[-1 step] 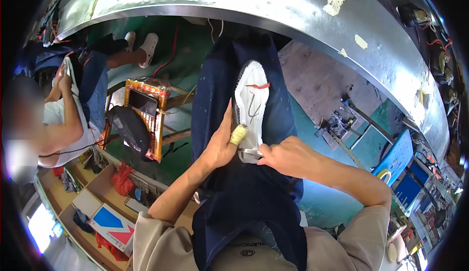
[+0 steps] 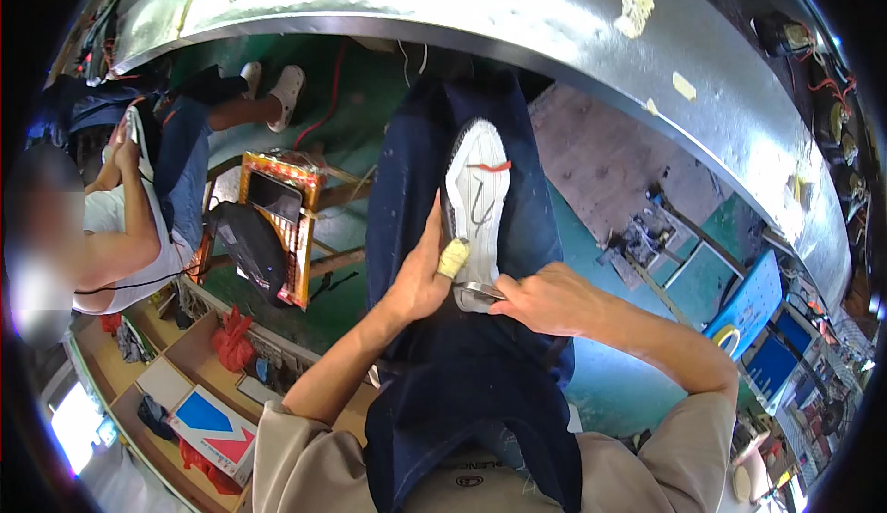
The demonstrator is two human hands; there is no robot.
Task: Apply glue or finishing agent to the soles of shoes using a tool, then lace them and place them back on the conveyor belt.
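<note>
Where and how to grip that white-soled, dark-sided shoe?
Probably by the left edge of the shoe, from the left, like the left hand: sole up, its long side faces left, and the right hand holds a shiny metal tool across the heel.

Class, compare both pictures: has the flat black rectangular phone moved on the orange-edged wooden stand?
No. The flat black rectangular phone shows no shift in any direction against the edge of the orange-edged wooden stand.

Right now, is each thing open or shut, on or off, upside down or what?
Shoe, upside down, sole showing.
Left hand, gripping the shoe.
Right hand, closed on the metal tool.
Metal tool, held across the shoe.
Phone, screen dark.
Red plastic bag, bunched up.
</note>
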